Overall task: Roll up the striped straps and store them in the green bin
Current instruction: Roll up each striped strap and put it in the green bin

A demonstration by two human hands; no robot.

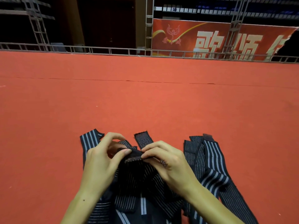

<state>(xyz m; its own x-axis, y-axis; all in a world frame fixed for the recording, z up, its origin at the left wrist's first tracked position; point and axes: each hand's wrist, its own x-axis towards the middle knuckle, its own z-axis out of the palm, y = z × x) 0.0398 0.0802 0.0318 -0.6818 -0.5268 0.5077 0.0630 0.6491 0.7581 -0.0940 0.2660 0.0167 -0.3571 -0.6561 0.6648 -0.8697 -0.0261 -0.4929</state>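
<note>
Left hand [100, 159] and right hand [163, 157] both pinch the end of one dark pinstriped elastic strap [134, 156], likely to start its roll. The other striped straps [208, 156] lie fanned on the red carpet floor [145, 102], near its front edge

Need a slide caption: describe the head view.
Both hands, left hand and right hand, pinch a striped strap's end above loose straps on red carpet.

Dark striped straps [208, 159] heaped, seemingly unrolled.

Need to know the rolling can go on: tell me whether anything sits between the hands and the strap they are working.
Nothing visible. The left hand and right hand both pinch the strap end directly. The green bin is out of view.
</note>
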